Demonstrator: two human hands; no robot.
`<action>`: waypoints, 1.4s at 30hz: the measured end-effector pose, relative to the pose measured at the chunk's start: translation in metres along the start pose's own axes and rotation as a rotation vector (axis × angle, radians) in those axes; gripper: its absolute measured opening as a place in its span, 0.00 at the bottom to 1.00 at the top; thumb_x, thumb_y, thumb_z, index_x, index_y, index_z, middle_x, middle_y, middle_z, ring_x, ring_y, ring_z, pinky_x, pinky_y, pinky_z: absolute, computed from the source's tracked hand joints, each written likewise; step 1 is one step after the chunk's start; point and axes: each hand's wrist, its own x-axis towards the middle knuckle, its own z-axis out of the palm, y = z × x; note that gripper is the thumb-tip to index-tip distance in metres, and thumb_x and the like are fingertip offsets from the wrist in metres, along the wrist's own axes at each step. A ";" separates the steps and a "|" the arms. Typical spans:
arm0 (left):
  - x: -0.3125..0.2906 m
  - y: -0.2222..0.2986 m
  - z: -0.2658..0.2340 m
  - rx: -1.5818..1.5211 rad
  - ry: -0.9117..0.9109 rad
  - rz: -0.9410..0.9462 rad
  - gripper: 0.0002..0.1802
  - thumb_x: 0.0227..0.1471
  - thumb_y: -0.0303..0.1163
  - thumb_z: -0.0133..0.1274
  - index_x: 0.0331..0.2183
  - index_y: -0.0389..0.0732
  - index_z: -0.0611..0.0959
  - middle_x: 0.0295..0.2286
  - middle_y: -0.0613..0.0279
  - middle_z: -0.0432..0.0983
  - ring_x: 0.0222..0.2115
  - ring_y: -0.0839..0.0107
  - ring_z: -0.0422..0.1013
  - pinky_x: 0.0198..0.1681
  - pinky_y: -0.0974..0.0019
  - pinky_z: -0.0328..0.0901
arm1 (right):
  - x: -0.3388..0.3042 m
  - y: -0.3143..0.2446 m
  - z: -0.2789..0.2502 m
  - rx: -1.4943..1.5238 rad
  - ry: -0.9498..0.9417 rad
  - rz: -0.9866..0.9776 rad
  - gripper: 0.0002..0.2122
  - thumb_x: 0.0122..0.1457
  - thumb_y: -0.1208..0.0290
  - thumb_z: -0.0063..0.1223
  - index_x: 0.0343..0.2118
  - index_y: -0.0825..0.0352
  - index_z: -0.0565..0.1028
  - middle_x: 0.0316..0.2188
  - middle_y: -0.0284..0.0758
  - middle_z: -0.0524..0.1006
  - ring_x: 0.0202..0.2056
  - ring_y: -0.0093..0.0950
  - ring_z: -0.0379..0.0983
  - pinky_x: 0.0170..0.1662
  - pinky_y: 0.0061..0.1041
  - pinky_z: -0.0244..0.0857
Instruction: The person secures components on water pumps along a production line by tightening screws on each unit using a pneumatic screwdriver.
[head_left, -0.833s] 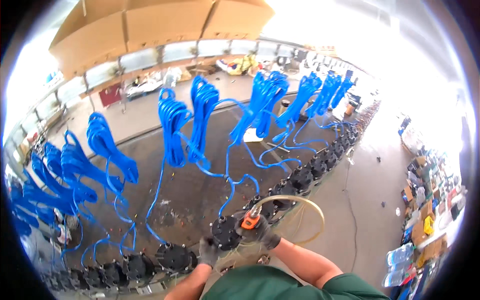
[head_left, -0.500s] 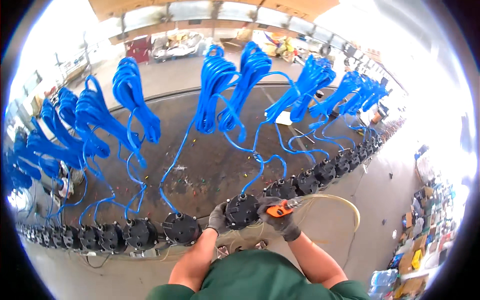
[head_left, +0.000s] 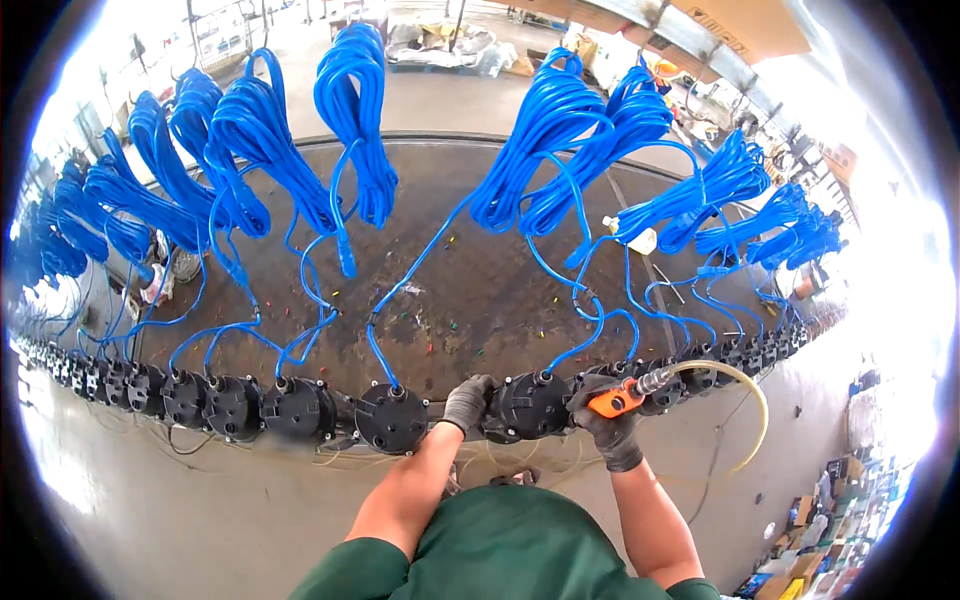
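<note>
In front of me a black round housing (head_left: 533, 406) sits at the near table edge, with a blue cable coming out of its top. My right hand (head_left: 606, 430), in a grey glove, is closed around an orange air tool (head_left: 616, 399) just right of that housing. A metal fitting joins the tool to a yellowish hose (head_left: 757, 400). My left hand (head_left: 467, 402), also gloved, is at the housing's left side, between it and another black housing (head_left: 391, 418). Its fingertips are partly hidden, and whether they touch the housing is unclear.
Similar black housings (head_left: 298, 411) line the table edge both ways. Bundled blue cables (head_left: 540, 140) hang above the dark table (head_left: 420, 270), which has small coloured bits scattered on it. Boxes and packages (head_left: 800, 565) lie on the floor at the lower right.
The view has shifted, so the table and cables appear further right. My right hand with the air tool has drawn slightly right of the housing; my left hand has shifted at the housing's left side.
</note>
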 end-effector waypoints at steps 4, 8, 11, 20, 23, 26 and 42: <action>-0.004 -0.004 0.007 0.046 0.005 -0.034 0.20 0.46 0.24 0.59 0.44 0.48 0.81 0.44 0.54 0.78 0.45 0.52 0.75 0.49 0.54 0.70 | -0.011 0.010 -0.007 -0.213 0.041 -0.188 0.12 0.44 0.77 0.65 0.34 0.67 0.77 0.28 0.31 0.78 0.30 0.22 0.74 0.35 0.24 0.69; -0.007 -0.020 0.021 0.079 0.066 0.073 0.16 0.47 0.29 0.61 0.41 0.44 0.83 0.39 0.50 0.79 0.42 0.51 0.76 0.48 0.56 0.71 | -0.014 -0.007 -0.004 -0.339 -0.024 -0.144 0.11 0.45 0.79 0.64 0.34 0.68 0.76 0.29 0.33 0.79 0.32 0.24 0.77 0.39 0.26 0.73; -0.010 -0.006 0.014 0.084 0.029 0.067 0.13 0.49 0.34 0.60 0.40 0.46 0.83 0.36 0.52 0.81 0.38 0.53 0.77 0.49 0.56 0.71 | -0.011 -0.028 0.003 -0.456 -0.058 -0.183 0.07 0.46 0.79 0.62 0.26 0.67 0.74 0.28 0.34 0.78 0.32 0.25 0.77 0.38 0.27 0.73; -0.001 -0.047 0.036 0.173 -0.088 0.192 0.26 0.38 0.40 0.68 0.40 0.40 0.80 0.37 0.46 0.80 0.42 0.47 0.76 0.45 0.51 0.71 | 0.020 -0.038 0.059 0.008 -0.199 -0.267 0.18 0.49 0.79 0.67 0.43 0.66 0.73 0.36 0.34 0.77 0.40 0.29 0.75 0.48 0.33 0.71; 0.002 -0.064 0.053 0.271 0.038 0.316 0.26 0.37 0.41 0.68 0.39 0.40 0.81 0.36 0.46 0.81 0.41 0.47 0.77 0.45 0.51 0.71 | 0.033 -0.024 0.071 0.344 -0.161 -0.008 0.22 0.48 0.79 0.69 0.46 0.66 0.73 0.39 0.34 0.78 0.40 0.26 0.75 0.48 0.28 0.71; 0.005 -0.032 0.041 0.403 -0.041 0.267 0.18 0.45 0.37 0.62 0.40 0.44 0.81 0.39 0.53 0.80 0.43 0.55 0.76 0.47 0.57 0.69 | 0.044 -0.004 0.072 -0.104 -0.093 -0.236 0.26 0.50 0.76 0.72 0.52 0.67 0.73 0.37 0.32 0.81 0.36 0.25 0.77 0.43 0.24 0.73; -0.010 -0.006 0.008 0.083 0.042 -0.029 0.13 0.52 0.24 0.57 0.42 0.40 0.80 0.41 0.47 0.80 0.45 0.53 0.77 0.45 0.57 0.70 | 0.086 0.004 0.089 -0.355 -0.363 0.046 0.20 0.49 0.75 0.71 0.46 0.63 0.75 0.38 0.28 0.79 0.39 0.20 0.75 0.45 0.24 0.71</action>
